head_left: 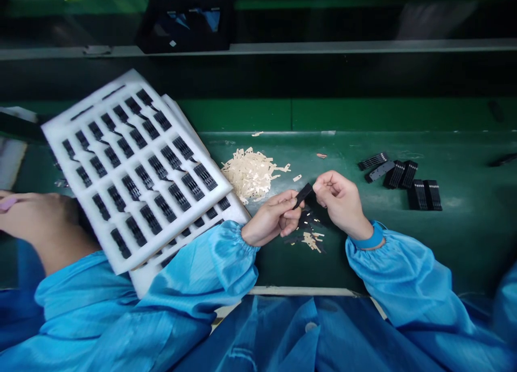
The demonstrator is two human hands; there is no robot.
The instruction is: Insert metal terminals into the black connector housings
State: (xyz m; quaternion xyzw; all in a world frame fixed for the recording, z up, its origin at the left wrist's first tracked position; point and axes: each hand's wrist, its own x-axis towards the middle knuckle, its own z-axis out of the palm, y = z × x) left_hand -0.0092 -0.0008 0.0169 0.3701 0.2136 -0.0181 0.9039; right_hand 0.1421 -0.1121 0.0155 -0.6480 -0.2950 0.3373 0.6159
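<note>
My left hand (274,213) grips the slim black rectangular block (304,195), best braced firmly, though I cannot tell whether my curled right hand (341,201) pinches anything.

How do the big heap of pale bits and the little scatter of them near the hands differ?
The large heap is mounded thickly, while the small scatter is loose and much smaller. The large heap sits by the stacked white trays; the small scatter lies closer to the wearer, with dark bits around it. Both consist of thin, pale pieces on the green tabletop.
</note>
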